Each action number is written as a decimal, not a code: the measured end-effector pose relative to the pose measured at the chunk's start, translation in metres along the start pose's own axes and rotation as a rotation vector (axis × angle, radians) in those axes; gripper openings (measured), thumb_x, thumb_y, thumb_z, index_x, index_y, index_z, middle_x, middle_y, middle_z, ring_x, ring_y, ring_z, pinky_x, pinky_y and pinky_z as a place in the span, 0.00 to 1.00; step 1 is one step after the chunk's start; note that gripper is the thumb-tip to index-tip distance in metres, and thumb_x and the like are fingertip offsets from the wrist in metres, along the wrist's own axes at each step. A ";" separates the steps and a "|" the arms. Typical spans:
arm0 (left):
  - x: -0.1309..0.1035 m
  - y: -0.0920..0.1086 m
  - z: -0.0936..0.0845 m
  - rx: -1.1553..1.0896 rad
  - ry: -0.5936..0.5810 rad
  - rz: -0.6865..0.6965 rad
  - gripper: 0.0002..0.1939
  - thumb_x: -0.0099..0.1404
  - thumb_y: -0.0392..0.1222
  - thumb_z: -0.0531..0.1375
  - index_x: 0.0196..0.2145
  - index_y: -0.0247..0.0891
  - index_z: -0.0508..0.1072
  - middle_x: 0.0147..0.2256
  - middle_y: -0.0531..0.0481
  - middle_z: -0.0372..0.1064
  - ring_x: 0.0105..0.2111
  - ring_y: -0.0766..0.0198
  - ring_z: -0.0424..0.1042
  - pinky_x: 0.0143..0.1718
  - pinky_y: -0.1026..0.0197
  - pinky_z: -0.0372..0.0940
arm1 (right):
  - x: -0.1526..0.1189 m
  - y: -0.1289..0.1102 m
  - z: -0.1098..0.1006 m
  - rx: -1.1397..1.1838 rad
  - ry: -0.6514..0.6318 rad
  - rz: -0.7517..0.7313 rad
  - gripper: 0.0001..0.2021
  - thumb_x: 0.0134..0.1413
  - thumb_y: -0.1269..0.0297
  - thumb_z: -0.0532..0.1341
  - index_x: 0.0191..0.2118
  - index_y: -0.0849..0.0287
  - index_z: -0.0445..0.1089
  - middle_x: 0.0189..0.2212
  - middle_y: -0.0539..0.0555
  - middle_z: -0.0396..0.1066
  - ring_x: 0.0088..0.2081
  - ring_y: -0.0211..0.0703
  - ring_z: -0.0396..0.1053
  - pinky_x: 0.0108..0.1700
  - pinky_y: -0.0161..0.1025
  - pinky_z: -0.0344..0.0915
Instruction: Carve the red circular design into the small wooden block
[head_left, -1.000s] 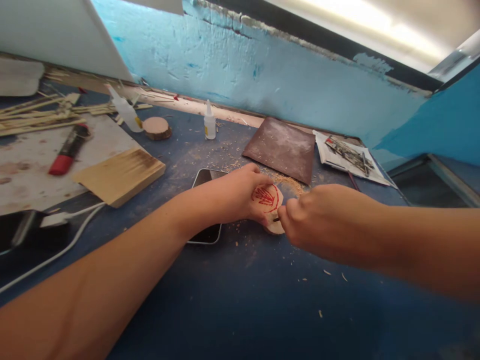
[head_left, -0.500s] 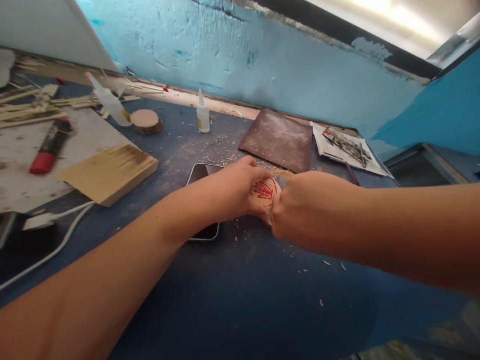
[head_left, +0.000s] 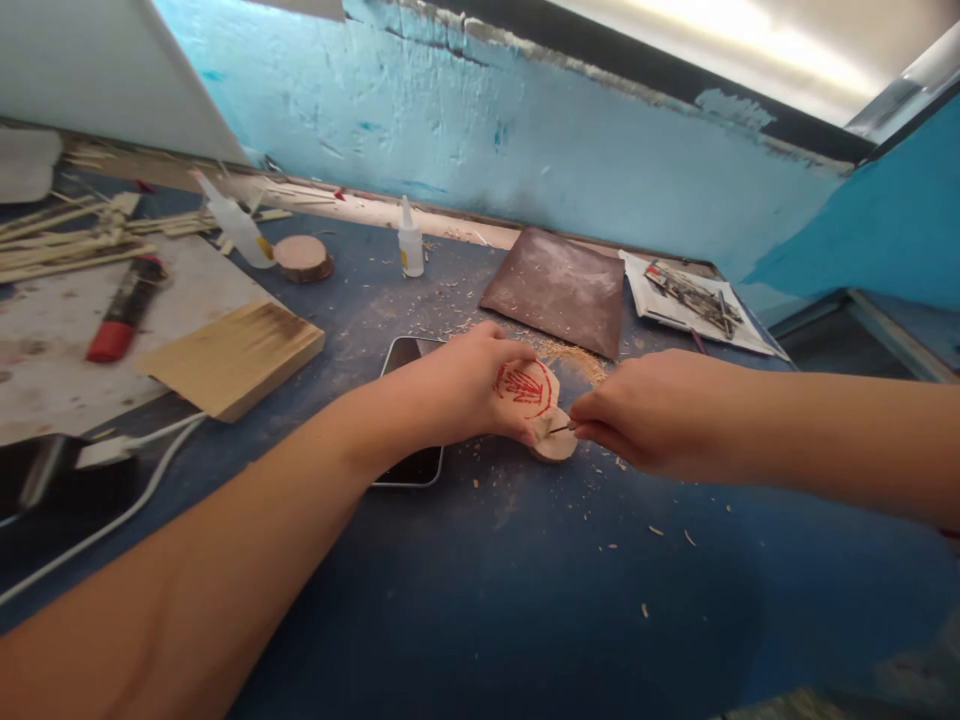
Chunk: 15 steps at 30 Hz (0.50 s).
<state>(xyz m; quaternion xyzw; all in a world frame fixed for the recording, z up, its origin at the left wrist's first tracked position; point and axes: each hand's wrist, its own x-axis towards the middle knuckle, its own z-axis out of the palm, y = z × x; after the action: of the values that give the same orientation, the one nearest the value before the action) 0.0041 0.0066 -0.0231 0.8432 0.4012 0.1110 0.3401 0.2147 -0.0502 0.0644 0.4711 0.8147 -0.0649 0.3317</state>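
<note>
A pale wooden piece (head_left: 528, 388) with a red drawn design inside a red outline lies over the blue table. Its lower part is a smaller rounded lobe with a rough, cut patch. My left hand (head_left: 484, 385) grips the piece from the left, thumb and fingers round its edge. In my right hand (head_left: 630, 410) is a thin metal tool (head_left: 562, 428), its tip at the cut patch of the lobe; the fist hides its handle. Wood shavings (head_left: 577, 362) lie just behind the piece. A phone (head_left: 412, 468) is partly under my left wrist.
Behind are a brown sheet (head_left: 559, 285), a small bottle (head_left: 410, 245) and a round wood slice (head_left: 302, 258). A wooden block (head_left: 236, 360), red-black tool (head_left: 124, 315) and white cable (head_left: 161, 465) are left. Small tools (head_left: 694, 295) lie on a tray at the back right.
My right hand has moved back to the right from the wooden piece, uncovering its lower lobe and the thin tool. My left hand keeps its hold. The camera view has shifted slightly.
</note>
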 end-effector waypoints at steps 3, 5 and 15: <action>0.000 0.002 -0.001 -0.001 -0.014 -0.035 0.47 0.50 0.58 0.79 0.66 0.46 0.76 0.62 0.41 0.68 0.56 0.43 0.76 0.64 0.44 0.69 | 0.000 0.000 -0.001 -0.006 0.007 -0.008 0.16 0.74 0.63 0.57 0.37 0.54 0.82 0.24 0.53 0.75 0.22 0.43 0.66 0.27 0.40 0.48; 0.000 0.004 -0.001 0.002 -0.017 -0.043 0.48 0.50 0.58 0.79 0.66 0.45 0.76 0.63 0.41 0.68 0.57 0.43 0.75 0.64 0.46 0.69 | 0.001 -0.001 -0.002 -0.009 -0.005 0.003 0.15 0.73 0.63 0.58 0.37 0.54 0.82 0.25 0.53 0.76 0.23 0.44 0.68 0.27 0.40 0.49; -0.003 0.005 -0.001 -0.006 -0.003 -0.031 0.46 0.51 0.57 0.80 0.66 0.47 0.76 0.63 0.44 0.67 0.57 0.44 0.75 0.64 0.48 0.68 | 0.006 0.000 -0.002 -0.011 -0.014 -0.006 0.14 0.70 0.67 0.60 0.36 0.56 0.83 0.25 0.55 0.78 0.25 0.46 0.72 0.31 0.41 0.56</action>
<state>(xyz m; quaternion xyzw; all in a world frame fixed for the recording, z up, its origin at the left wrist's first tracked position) 0.0043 0.0026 -0.0189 0.8360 0.4136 0.1057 0.3448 0.2120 -0.0449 0.0629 0.4663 0.8141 -0.0646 0.3401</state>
